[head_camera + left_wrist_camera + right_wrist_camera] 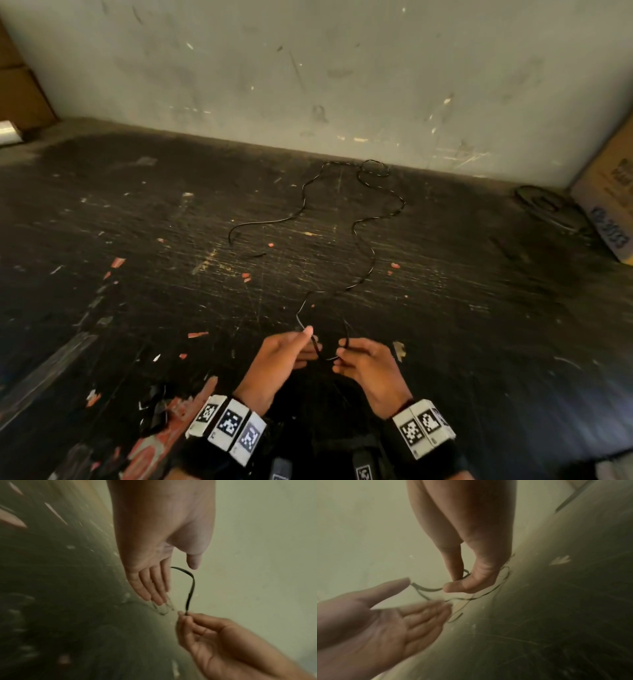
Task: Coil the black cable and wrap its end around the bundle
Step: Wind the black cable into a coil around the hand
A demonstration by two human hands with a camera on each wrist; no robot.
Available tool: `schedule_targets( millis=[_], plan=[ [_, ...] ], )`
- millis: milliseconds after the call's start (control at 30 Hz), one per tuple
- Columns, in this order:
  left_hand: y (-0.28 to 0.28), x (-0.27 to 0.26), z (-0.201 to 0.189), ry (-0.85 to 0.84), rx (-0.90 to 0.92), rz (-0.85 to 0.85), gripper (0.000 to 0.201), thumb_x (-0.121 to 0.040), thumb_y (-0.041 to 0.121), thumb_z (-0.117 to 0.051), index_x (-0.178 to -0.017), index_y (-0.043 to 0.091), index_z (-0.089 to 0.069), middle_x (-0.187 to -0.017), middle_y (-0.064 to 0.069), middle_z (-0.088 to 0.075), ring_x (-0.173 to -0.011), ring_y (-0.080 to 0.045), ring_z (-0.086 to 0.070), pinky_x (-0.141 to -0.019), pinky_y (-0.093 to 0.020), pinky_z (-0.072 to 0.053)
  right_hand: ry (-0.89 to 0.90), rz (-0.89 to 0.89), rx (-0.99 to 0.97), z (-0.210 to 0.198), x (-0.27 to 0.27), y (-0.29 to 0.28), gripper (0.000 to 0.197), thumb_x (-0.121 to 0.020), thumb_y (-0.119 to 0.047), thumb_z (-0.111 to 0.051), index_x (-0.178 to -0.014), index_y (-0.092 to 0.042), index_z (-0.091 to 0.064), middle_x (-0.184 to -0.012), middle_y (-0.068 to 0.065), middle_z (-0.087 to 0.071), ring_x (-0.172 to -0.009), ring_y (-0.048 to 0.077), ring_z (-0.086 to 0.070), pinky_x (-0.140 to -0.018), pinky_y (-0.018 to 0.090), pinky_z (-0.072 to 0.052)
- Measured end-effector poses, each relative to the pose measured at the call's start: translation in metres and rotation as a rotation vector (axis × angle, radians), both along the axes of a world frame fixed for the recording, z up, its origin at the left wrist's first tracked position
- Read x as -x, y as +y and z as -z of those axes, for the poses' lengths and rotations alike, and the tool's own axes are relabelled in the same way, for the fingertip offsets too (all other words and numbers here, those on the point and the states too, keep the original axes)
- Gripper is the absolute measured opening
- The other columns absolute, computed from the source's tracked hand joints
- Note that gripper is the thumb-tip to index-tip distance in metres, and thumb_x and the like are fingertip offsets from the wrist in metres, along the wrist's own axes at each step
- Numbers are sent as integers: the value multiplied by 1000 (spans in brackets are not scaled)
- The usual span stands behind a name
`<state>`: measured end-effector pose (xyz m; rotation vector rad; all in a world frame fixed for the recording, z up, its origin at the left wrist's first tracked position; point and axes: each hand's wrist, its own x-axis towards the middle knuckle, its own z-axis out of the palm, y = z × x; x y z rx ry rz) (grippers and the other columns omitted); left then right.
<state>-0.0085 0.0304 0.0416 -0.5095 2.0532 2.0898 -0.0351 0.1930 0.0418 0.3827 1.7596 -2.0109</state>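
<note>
A thin black cable [372, 257] snakes over the dark scratched surface [137, 240] up to the wall and back down to a loose end at centre left. Its near part rises to my hands at the bottom centre. My right hand [340, 349] pinches the cable between thumb and index finger, seen close in the right wrist view [453, 582]. A short arch of cable [193, 582] runs from that pinch to my left hand [180, 577]. The left hand [310, 339] has its fingers straight and thumb out, with the cable [428, 589] passing by the thumb tip.
A scuffed pale wall [308, 68] bounds the surface at the back. A cardboard box [609, 205] stands at the right, with another dark coil [544, 205] beside it. Red scraps and a black shred [154, 411] litter the near left.
</note>
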Motion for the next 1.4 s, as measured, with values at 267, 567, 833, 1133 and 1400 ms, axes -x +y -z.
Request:
schedule_targets(
  millis=[267,567,833,1133,1400],
  plan=[
    [10,-1,-80,317,-120,137,26,-98,21,-42,-84,7,-58,-57,-5,-59,-62,-23,-61,-72,-35,-48,657,-127,-603,-55,-4,30,35,-87,-15,-64,-120,-22,-59,-106,-9,-61,-91,1,-61,-84,21,-53],
    [15,-21,-138,305,-356,458,28,-95,30,-43,-84,8,-57,-42,5,-32,-31,-5,-27,-41,-22,-32,1389,-504,-728,-124,15,20,28,-93,-12,-50,-119,-14,-59,-114,5,-62,-109,16,-57,-94,35,-49],
    [14,-32,-138,253,-655,464,29,-96,28,-40,-89,5,-56,-43,-1,-46,-29,-8,-41,-40,-24,-43,1236,-449,-698,-122,16,30,19,-95,-19,-45,-91,-14,-63,-79,-2,-63,-71,10,-61,-66,27,-53],
    [20,-29,-137,225,-759,682,38,-98,29,-37,-131,18,-51,-85,-22,-67,-52,-21,-64,-44,-33,-57,1074,-457,-775,-136,13,39,17,-95,-13,-47,-91,-13,-63,-82,2,-66,-71,12,-64,-70,37,-56],
    [16,-29,-139,319,-728,677,42,-98,34,-35,-137,25,-48,-85,-18,-68,-36,-8,-54,-29,-15,-29,1127,-521,-771,-142,6,30,23,-94,-28,-42,-104,-20,-62,-87,2,-67,-76,13,-66,-70,38,-56]
  ],
)
